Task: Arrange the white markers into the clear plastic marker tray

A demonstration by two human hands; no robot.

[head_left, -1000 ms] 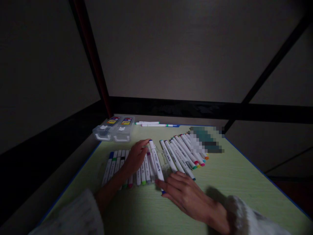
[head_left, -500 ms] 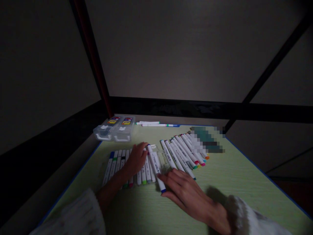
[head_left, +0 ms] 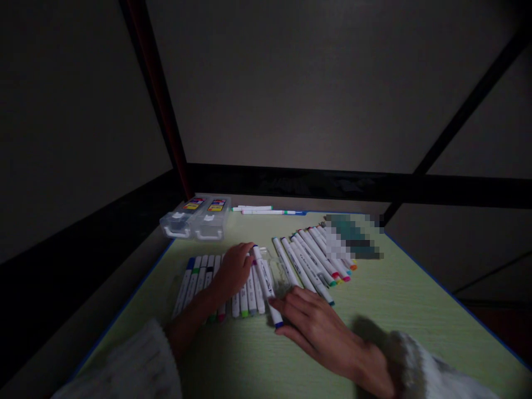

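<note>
A white marker with dark blue ends (head_left: 265, 280) slants above the right end of a row of white markers (head_left: 195, 285). The fingers of my left hand (head_left: 235, 271) close around its far end, and my forearm hides part of the row. At its near end, my right hand (head_left: 316, 321) pinches it between thumb and fingers. Clear plastic (head_left: 282, 271) shows just right of the row; its full shape is hidden. Beyond my right hand lies a fanned group of white markers (head_left: 310, 252) with coloured ends, some overlapping.
Two clear plastic cases (head_left: 210, 226) with white handles lie at the far left of the pale green table (head_left: 415, 310). A few more markers (head_left: 261, 211) lie along the back edge. A blurred-out greenish patch (head_left: 351, 237) covers something at the far right.
Almost nothing differs. The view has shifted very slightly, and both hands keep their places on the dark-blue-ended marker.
</note>
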